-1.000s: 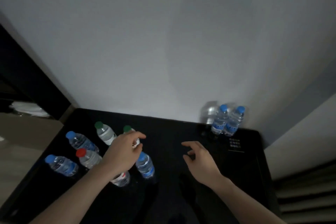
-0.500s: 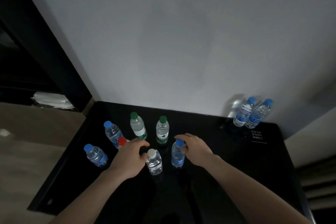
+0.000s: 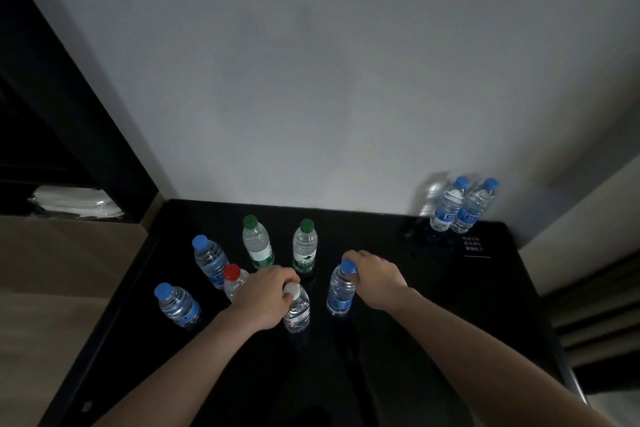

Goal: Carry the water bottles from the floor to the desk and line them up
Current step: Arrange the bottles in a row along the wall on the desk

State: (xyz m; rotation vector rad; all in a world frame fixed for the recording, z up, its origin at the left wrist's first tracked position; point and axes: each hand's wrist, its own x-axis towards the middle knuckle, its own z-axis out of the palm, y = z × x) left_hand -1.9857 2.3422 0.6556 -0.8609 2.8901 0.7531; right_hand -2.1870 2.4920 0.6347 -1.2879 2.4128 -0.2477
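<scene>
Left hand [image 3: 263,295] pinches the white-capped bottle [image 3: 296,308] at its cap; right hand [image 3: 375,279] grips the blue-capped bottle [image 3: 341,289] at its neck. Both stand upright on the black table [image 3: 433,322]. Two green-capped bottles [image 3: 258,243] stand behind them.

Two bare forearms enter from the lower edge of the head view, each ending in a bare hand: left hand [image 3: 264,298], right hand [image 3: 378,279]. No sleeve covers either forearm as far as the frame's lower edge. Wrists and fingers carry no watch, ring, band or glove. The dim light leaves finer surface detail of both hands indistinct.
</scene>
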